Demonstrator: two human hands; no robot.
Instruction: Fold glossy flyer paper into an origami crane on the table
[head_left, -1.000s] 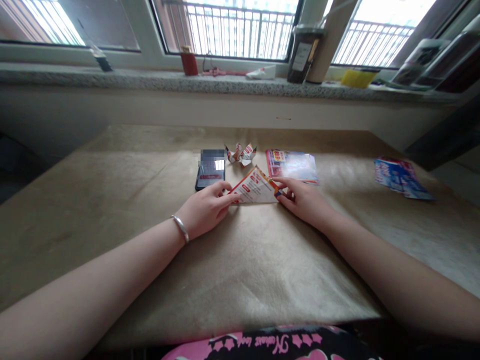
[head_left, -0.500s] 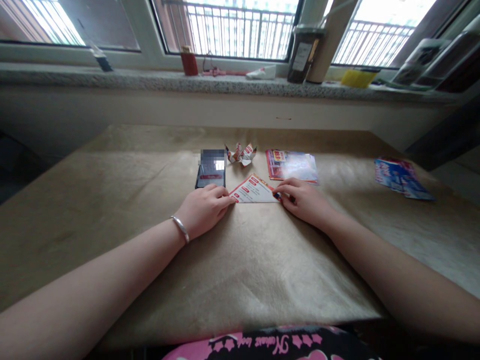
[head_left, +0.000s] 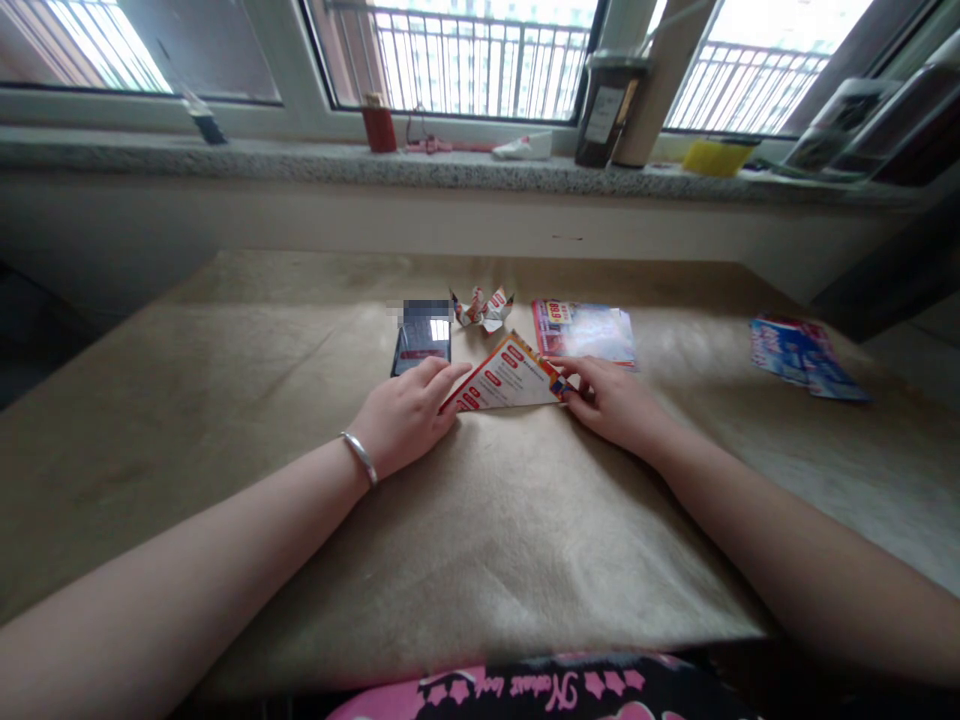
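Observation:
Between my hands is a folded paper leaflet, a white triangle with red labels and a coloured border, its point facing away from me. My left hand grips its left corner between thumb and fingers. At the opposite corner, my right hand pinches the paper with thumb and fingertips. The leaflet looks slightly raised and tilted towards me. Just beyond my left hand lies a smartphone with a lit screen. A folded paper figure with pointed tips stands behind the leaflet.
A stack of printed leaflets lies behind my right hand. More blue and red leaflets are fanned at the table's right side. A brown cover spans the table. A dark lidded jar and a red container stand on the windowsill.
The triangular leaflet has tilted up, its top point now higher and more of its printed face showing. My left thumb has drawn back from the paper's front edge.

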